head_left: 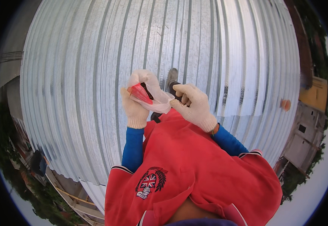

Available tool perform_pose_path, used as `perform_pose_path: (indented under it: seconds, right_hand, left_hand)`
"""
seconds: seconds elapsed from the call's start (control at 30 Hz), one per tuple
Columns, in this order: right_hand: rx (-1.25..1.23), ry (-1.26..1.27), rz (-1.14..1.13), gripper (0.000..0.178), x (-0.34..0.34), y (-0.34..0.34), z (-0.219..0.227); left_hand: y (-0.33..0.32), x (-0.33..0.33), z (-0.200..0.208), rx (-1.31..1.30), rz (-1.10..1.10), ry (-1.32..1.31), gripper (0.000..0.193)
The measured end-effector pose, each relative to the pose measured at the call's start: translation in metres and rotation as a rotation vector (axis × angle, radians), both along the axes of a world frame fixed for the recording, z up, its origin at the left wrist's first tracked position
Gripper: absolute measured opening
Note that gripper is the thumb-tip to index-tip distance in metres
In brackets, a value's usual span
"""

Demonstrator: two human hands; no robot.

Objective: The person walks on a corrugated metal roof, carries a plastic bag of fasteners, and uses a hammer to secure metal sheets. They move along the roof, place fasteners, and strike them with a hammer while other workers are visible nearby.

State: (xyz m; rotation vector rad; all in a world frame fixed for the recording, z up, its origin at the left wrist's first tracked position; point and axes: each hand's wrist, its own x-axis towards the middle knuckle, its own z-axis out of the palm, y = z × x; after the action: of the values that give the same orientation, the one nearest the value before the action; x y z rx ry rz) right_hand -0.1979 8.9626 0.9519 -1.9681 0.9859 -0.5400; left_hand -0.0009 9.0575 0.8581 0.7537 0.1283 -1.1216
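Holding that white plastic bag (145, 76) up in front of your chest, you look like you're at the small-parts stage rather than the heavy-lifting one, if I'm reading it right. Your left hand (135, 109), in a pale knit glove, is closed around the bag's left side, right next to a red piece (141, 93) that shows at the mouth. Your right hand (196, 105), same kind of glove, has its fingers curled in and looks to be pinching the bag's edge between thumb and finger.

So what's done: the bag is already open, and you can see dark contents (146, 90) inside, too small and shadowed for me to say what they are. The metal roofing sheets (77, 75) are already lying in place under you, ribs running away from you, with what looks like an overlap on the right side.

What's left: I'd guess the contents haven't been dealt with yet, since they're sitting in the bag and I can't make out anything pulled out between your right fingertips. Can't tell how full the bag is, or whether the sheets are fastened down; the ribs are just too fine at this size. Call it early in this step.
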Motion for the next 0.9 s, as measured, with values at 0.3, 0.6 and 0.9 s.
perform_pose_path:
  seconds: [0.3, 0.6, 0.9]
  right_hand:
    - [0.358, 0.079, 0.096, 0.04, 0.12, -0.192, -0.051]
    - [0.533, 0.143, 0.296, 0.026, 0.202, -0.364, -0.076]
    - [0.485, 0.085, -0.043, 0.017, 0.269, -0.466, -0.1]
  left_hand:
    - [-0.142, 0.064, -0.013, 0.219, 0.113, 0.132, 0.092]
    - [-0.283, 0.132, 0.0, 0.326, 0.077, 0.104, 0.079]
    - [-0.392, 0.208, -0.021, 0.404, -0.04, 0.077, 0.082]
